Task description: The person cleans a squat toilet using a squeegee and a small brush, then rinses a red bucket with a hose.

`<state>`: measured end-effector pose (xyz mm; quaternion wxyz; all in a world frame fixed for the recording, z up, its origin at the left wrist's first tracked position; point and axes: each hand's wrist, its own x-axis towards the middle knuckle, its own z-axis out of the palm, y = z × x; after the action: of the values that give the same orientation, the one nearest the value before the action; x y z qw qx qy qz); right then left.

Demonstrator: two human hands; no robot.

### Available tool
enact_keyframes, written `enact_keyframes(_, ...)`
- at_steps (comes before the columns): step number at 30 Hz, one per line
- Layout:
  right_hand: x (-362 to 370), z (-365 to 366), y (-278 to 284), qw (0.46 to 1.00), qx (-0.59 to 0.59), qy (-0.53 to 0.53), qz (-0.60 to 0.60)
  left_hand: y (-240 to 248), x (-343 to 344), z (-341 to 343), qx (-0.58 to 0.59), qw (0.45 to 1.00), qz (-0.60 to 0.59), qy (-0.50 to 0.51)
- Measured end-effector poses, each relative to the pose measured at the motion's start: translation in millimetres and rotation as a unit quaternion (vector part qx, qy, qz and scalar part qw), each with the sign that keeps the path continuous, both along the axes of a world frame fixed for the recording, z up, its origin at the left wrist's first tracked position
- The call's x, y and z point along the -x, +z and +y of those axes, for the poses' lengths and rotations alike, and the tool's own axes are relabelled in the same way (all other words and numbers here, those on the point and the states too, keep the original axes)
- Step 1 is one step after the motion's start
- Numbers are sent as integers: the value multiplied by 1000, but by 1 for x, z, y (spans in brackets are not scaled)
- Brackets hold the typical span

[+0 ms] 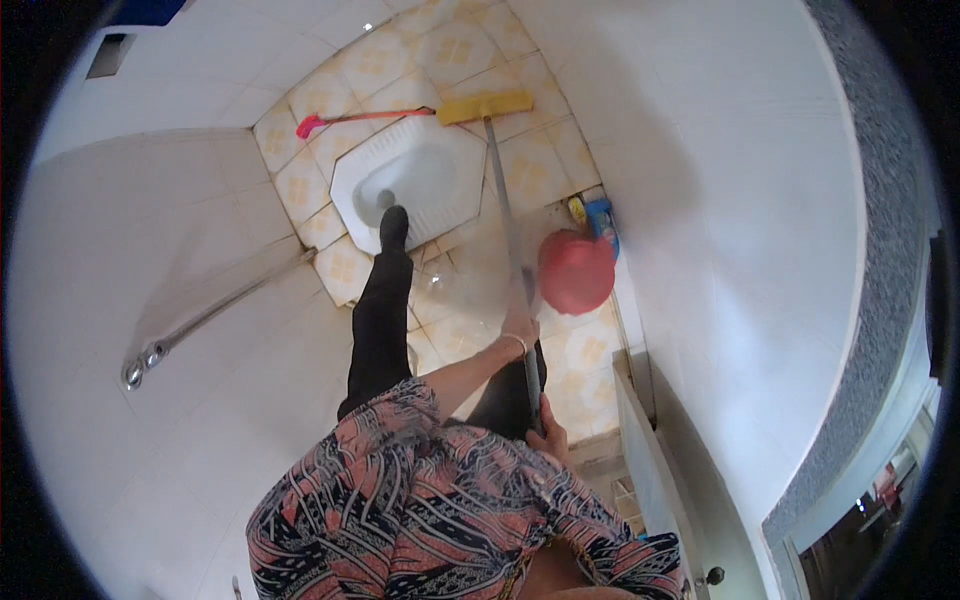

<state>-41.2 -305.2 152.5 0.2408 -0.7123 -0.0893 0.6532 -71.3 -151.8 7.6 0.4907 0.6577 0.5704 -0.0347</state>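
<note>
A long-handled mop (504, 195) with a grey pole slants away from me, its flat yellow sponge head (470, 107) lying on the far floor tiles. My left hand (519, 326), with a light bracelet at the wrist, is closed around the middle of the pole. Lower on it, close to my body, my right hand (549, 436) grips the pole's near end. A white squat toilet (468, 185) is set in the floor left of the pole. Behind it lies a thin red stick (375, 115) with a pink end; the other end meets the sponge head.
A red bucket or basin (577, 272) stands by the right wall, beside a blue container (601, 217) and a small yellow item (577, 209). My dark shoe (394, 230) is at the toilet's near rim. A metal pipe (230, 302) runs along the left wall. A door (655, 465) stands lower right.
</note>
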Motion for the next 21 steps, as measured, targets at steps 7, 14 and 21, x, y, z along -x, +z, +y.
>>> enact_keyframes(7, -12, -34, 71, 997, -9, 69, 32, 63, 46, -33, 185, 970, 152, 37)
enact_keyframes(14, -56, -38, 106, 995, -37, 90, 32, 49, 50, 14, 204, 967, 30, 152)
enact_keyframes(21, -87, -71, 122, 997, -50, 40, 38, 5, -39, -42, 456, 831, -88, 305)
